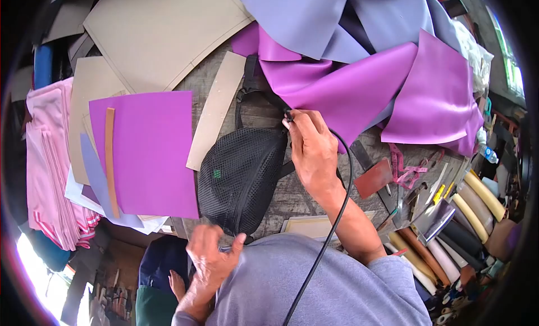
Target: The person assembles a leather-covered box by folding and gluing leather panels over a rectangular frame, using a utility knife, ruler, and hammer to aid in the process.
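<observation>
A black mesh bag (236, 171) with a zip and straps lies on the worktable in front of me. At its upper right corner, my right hand (311, 143) is closed in a pinch on a black cable (349, 180). The cable loops past my wrist and runs down over my grey shirt. A black strap (264, 93) passes close to the pinching fingertips, and the exact grip is partly hidden. My left hand (213, 253) is just below the bag's lower end, thumb apart and fingers loosely bent, with nothing visible in it.
Purple sheets (154, 157) and draped purple material (432, 96) flank the bag. Beige pattern pieces (168, 31) lie behind it. At right are a pink tape measure (405, 169), a reddish-brown block (374, 178) and rolled materials (477, 194). Folded pink cloth (50, 163) hangs at left.
</observation>
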A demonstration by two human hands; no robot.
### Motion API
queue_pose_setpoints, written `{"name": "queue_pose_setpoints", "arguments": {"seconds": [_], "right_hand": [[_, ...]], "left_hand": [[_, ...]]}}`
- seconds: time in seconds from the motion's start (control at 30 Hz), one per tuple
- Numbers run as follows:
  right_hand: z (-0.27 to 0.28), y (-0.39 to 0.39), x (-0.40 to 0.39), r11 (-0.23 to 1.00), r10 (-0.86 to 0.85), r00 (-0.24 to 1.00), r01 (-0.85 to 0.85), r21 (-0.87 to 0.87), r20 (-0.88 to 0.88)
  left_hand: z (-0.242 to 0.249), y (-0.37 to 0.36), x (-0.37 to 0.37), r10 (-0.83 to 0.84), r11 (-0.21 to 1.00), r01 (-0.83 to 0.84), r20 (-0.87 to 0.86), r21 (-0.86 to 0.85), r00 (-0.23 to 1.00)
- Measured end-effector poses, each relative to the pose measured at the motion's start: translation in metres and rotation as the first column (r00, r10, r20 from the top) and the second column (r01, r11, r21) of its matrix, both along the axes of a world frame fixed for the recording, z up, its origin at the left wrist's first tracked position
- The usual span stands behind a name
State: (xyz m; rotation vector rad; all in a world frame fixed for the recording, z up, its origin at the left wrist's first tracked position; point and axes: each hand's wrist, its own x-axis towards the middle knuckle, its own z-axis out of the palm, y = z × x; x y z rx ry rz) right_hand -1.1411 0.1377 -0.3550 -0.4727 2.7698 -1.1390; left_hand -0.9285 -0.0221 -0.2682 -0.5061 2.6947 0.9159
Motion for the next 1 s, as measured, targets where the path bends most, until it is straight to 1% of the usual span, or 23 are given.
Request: {"name": "queue_pose_setpoints", "arguments": {"seconds": [0.03, 0.07, 0.1, 0.17, 0.2, 0.23, 0.3, 0.33, 0.37, 0.4, 0.43, 0.5, 0.53, 0.57, 0.6, 0.63, 0.73, 0.77, 0.83, 0.9, 0.97, 1.0], "right_hand": [[0.000, 0.000, 0.000, 0.999, -0.032, 0.999, 0.033, -0.020, 0.032], [-0.002, 0.002, 0.001, 0.999, 0.004, 0.999, -0.005, 0.033, 0.034], [0.001, 0.003, 0.001, 1.000, 0.000, 1.000, 0.001, -0.027, 0.021], [0.012, 0.007, 0.007, 0.990, -0.010, 1.000, 0.009, -0.142, -0.006], [0.015, 0.016, 0.020, 0.978, 0.002, 1.000, 0.004, -0.207, 0.028], [0.020, 0.030, 0.038, 0.986, 0.010, 1.000, -0.005, -0.165, 0.029], [0.035, 0.070, 0.086, 0.997, 0.018, 0.999, -0.016, -0.070, 0.032], [0.043, 0.097, 0.117, 0.997, 0.063, 0.992, -0.059, -0.043, 0.111], [0.051, 0.125, 0.148, 0.995, 0.102, 0.978, -0.100, -0.020, 0.184], [0.060, 0.148, 0.179, 1.000, 0.013, 0.951, -0.015, 0.005, 0.309], [0.070, 0.171, 0.209, 0.997, -0.074, 0.895, 0.063, 0.040, 0.441], [0.079, 0.216, 0.253, 0.983, -0.167, 0.873, 0.115, 0.140, 0.459], [0.082, 0.239, 0.271, 0.973, -0.202, 0.852, 0.119, 0.197, 0.484], [0.084, 0.259, 0.289, 0.960, -0.238, 0.828, 0.122, 0.250, 0.507], [0.082, 0.274, 0.303, 0.953, -0.258, 0.838, 0.140, 0.267, 0.481], [0.081, 0.287, 0.317, 0.940, -0.306, 0.801, 0.169, 0.297, 0.514], [0.087, 0.320, 0.348, 0.932, -0.318, 0.677, 0.097, 0.348, 0.664], [0.084, 0.334, 0.364, 0.937, -0.303, 0.654, 0.073, 0.340, 0.694], [0.077, 0.363, 0.400, 0.932, -0.297, 0.608, 0.017, 0.361, 0.737], [0.068, 0.385, 0.437, 0.931, -0.287, 0.587, -0.017, 0.366, 0.757], [0.077, 0.385, 0.455, 0.929, -0.349, 0.372, 0.020, 0.368, 0.860], [0.049, 0.419, 0.510, 0.958, -0.281, 0.391, 0.171, 0.230, 0.877]], "left_hand": [[0.003, -0.007, -0.022, 0.010, 0.999, -0.012, -0.058, -0.035, 0.998], [0.005, -0.008, -0.052, -0.077, 0.994, 0.066, -0.130, -0.086, 0.989], [0.002, -0.004, -0.086, -0.166, 0.980, 0.139, -0.198, -0.142, 0.966], [-0.011, 0.012, -0.142, -0.301, 0.948, 0.272, -0.195, -0.164, 0.933], [-0.021, 0.018, -0.158, -0.340, 0.937, 0.324, -0.139, -0.128, 0.930], [-0.032, 0.024, -0.170, -0.385, 0.922, 0.378, -0.089, -0.088, 0.919], [-0.051, 0.036, -0.184, -0.429, 0.887, 0.427, 0.028, -0.179, 0.903], [-0.057, 0.038, -0.189, -0.449, 0.860, 0.460, 0.099, -0.221, 0.888], [-0.068, 0.038, -0.187, -0.469, 0.855, 0.448, -0.022, -0.262, 0.883], [-0.079, 0.038, -0.187, -0.471, 0.870, 0.455, -0.047, -0.189, 0.881], [-0.085, 0.037, -0.183, -0.470, 0.880, 0.462, -0.057, -0.109, 0.881], [-0.073, 0.032, -0.177, -0.481, 0.877, 0.481, -0.085, -0.018, 0.873], [-0.059, 0.028, -0.173, -0.452, 0.886, 0.454, -0.046, 0.099, 0.891], [-0.035, 0.026, -0.167, -0.425, 0.901, 0.423, 0.006, 0.093, 0.905], [-0.014, 0.023, -0.159, -0.404, 0.912, 0.402, 0.005, 0.079, 0.915], [0.006, 0.020, -0.147, -0.378, 0.924, 0.377, 0.005, 0.063, 0.926], [0.060, 0.007, -0.102, -0.313, 0.948, 0.315, -0.050, 0.038, 0.949], [0.073, 0.001, -0.084, -0.283, 0.959, 0.283, -0.006, 0.018, 0.959], [0.084, -0.009, -0.042, -0.256, 0.965, 0.262, -0.182, 0.007, 0.949], [0.093, -0.023, 0.004, -0.285, 0.957, 0.288, -0.215, -0.017, 0.934], [0.102, -0.032, 0.049, -0.308, 0.951, 0.305, -0.250, -0.051, 0.918], [0.103, -0.031, 0.071, -0.296, 0.955, 0.290, -0.303, -0.068, 0.906]]}}
